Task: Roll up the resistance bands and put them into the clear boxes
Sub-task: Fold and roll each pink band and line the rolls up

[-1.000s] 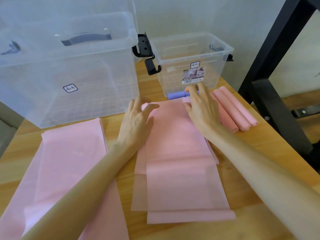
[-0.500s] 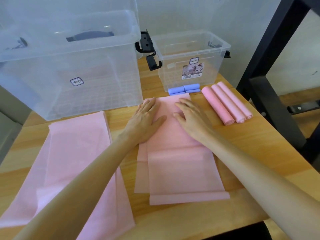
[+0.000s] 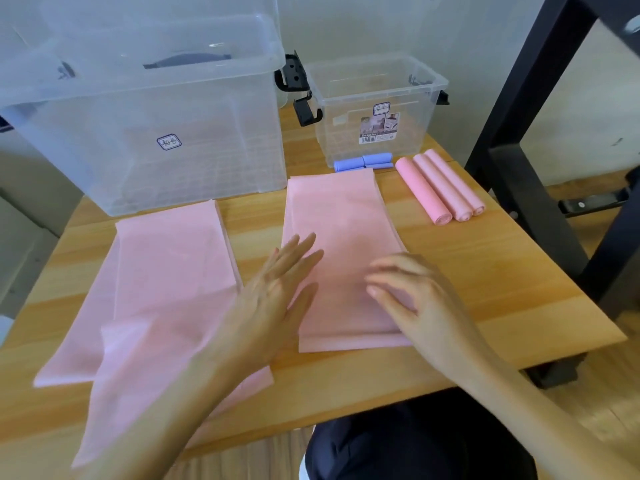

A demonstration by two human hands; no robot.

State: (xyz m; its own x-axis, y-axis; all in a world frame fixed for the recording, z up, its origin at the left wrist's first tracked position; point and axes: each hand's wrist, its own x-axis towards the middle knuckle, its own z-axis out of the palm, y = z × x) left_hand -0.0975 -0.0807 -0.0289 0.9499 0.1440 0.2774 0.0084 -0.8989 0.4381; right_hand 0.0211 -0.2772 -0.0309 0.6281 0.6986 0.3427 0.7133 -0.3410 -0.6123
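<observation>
Head view: fingers of the left hand point(image 3: 277, 289) are straight and spread, lying over the left edge of the flat pink resistance band point(image 3: 341, 244) in the middle of the wooden table point(image 3: 502, 299). The right hand point(image 3: 415, 299) has loosely bent fingers over the band's near right part; whether they pinch it I cannot tell. A 2nd pile of pink bands point(image 3: 166, 271) lies flat to the left. Farther back sit 3 rolled pink bands point(image 3: 440, 185), 2 rolled blue bands point(image 3: 363, 161), the small clear box point(image 3: 375, 109) and the large clear box point(image 3: 145, 116).
</observation>
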